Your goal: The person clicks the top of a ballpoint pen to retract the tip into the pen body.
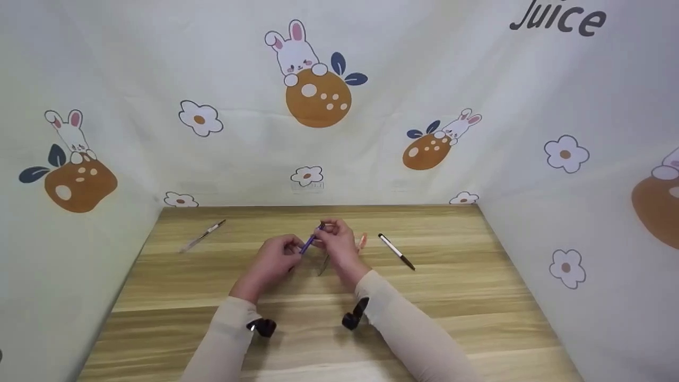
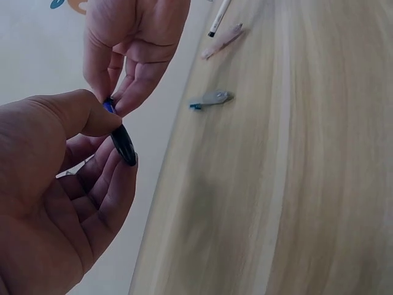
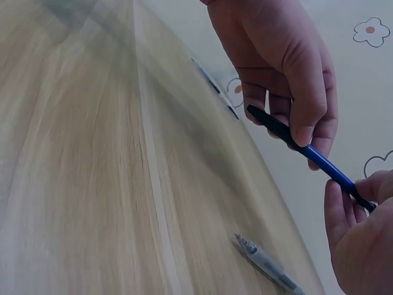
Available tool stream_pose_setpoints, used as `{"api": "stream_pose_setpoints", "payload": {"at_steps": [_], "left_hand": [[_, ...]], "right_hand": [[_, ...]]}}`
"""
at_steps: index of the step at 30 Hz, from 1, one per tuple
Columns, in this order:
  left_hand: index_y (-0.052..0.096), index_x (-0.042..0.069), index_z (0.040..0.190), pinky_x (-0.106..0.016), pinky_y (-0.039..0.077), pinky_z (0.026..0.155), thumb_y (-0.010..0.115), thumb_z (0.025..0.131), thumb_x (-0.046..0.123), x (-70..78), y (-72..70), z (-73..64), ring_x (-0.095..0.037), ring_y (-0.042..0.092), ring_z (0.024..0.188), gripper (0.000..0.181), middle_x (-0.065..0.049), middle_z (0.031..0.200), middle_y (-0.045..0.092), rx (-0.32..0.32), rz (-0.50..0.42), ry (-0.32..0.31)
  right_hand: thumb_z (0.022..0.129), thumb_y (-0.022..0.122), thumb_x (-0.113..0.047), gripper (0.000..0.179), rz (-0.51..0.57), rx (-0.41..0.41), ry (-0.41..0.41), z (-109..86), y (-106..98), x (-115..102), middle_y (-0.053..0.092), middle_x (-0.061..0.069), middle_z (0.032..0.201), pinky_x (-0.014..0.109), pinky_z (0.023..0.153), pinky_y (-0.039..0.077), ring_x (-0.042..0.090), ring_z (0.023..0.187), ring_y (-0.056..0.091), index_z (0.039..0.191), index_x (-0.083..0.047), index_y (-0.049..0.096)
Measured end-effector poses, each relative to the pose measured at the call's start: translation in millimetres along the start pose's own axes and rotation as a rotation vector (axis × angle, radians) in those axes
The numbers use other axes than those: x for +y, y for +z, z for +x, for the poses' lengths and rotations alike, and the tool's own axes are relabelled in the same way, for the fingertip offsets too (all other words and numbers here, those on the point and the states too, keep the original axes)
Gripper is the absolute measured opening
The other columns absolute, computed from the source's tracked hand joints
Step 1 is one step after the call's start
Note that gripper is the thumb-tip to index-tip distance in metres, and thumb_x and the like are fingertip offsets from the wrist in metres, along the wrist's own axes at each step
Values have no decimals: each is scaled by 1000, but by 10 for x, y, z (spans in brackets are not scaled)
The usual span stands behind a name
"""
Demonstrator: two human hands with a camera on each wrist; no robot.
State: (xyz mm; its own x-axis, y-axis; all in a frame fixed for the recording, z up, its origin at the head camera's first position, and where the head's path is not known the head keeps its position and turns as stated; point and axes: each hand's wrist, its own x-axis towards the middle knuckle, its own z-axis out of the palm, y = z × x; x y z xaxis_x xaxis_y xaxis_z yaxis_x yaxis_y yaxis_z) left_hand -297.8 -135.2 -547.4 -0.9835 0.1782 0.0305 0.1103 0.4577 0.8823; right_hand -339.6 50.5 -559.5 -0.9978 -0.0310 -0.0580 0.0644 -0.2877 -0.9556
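A blue pen (image 1: 307, 244) with black end parts is held up above the wooden table between both hands. My left hand (image 1: 273, 260) pinches its black part between thumb and fingers, clearest in the left wrist view, where that black part (image 2: 124, 147) points down. The other end sits between the thumb and fingertips of my right hand (image 1: 341, 248). In the right wrist view the blue barrel (image 3: 328, 167) spans the gap between the hands. A clear grey pen (image 3: 268, 266) lies on the table below, partly hidden by the right hand in the head view.
An orange-pink pen (image 1: 363, 242) lies just right of the right hand. Farther right is a white pen with dark ends (image 1: 397, 251). A clear slim pen (image 1: 204, 235) lies at the table's left. Patterned cloth (image 1: 238, 159) walls the table's back and sides.
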Motion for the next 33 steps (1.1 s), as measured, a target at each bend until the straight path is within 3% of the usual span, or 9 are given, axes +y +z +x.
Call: {"api": "stream_pose_setpoints", "payload": {"at_steps": [11, 21, 29, 33], "left_hand": [[79, 10, 107, -37, 56, 80, 76, 94, 0, -146, -181, 6, -19, 66, 88, 17, -1, 93, 71, 37, 135, 27], [80, 6, 114, -36, 55, 74, 74, 96, 3, -220, -336, -30, -20, 66, 85, 19, -3, 94, 71, 32, 165, 9], [81, 6, 115, -40, 57, 79, 75, 95, 2, -310, -478, -18, -22, 66, 89, 21, -4, 97, 73, 63, 187, 25], [81, 6, 115, -40, 57, 81, 73, 95, 0, -377, -549, -14, -23, 67, 91, 22, -5, 98, 74, 76, 190, 37]], "right_hand": [[96, 73, 14, 30, 57, 10, 14, 76, 180, 149, 67, 10, 98, 40, 85, 68, 22, 85, 75, 123, 4, 63], [97, 70, 14, 29, 73, 37, 27, 113, 356, 248, 69, 10, 96, 40, 85, 68, 20, 82, 77, 124, 5, 62], [96, 72, 15, 28, 98, 50, 30, 167, 518, 322, 68, 11, 98, 38, 84, 68, 22, 85, 76, 120, 3, 63], [96, 71, 16, 34, 104, 52, 34, 188, 603, 348, 68, 16, 102, 44, 90, 67, 23, 86, 75, 127, 10, 59]]}}
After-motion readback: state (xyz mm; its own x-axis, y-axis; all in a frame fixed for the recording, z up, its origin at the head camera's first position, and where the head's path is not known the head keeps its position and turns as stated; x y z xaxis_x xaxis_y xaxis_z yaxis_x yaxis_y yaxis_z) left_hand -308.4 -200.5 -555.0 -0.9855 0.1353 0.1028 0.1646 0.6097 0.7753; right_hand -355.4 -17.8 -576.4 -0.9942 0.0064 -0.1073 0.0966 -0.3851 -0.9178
